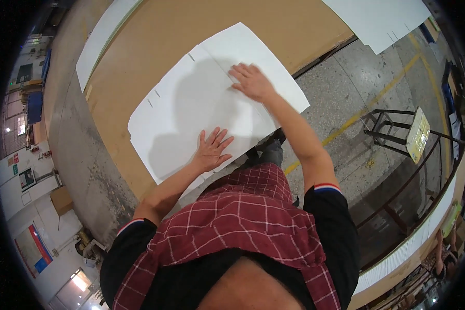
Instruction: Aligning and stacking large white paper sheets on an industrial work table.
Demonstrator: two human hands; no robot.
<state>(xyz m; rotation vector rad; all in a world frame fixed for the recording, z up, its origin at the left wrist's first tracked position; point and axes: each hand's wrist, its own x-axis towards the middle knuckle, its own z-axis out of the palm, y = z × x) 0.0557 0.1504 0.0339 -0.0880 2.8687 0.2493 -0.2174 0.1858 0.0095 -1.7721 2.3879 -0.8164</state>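
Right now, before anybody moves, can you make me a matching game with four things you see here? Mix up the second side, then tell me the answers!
Things:
1. Sheet
2. Apron
3. Stool
4. Sleeves

Clues:
A. black, with striped cuffs
B. on the grey floor, at the picture's right
C. white, partly over the brown board
D. dark red, with pale checked lines

Right pairs: 1-C, 2-D, 3-B, 4-A
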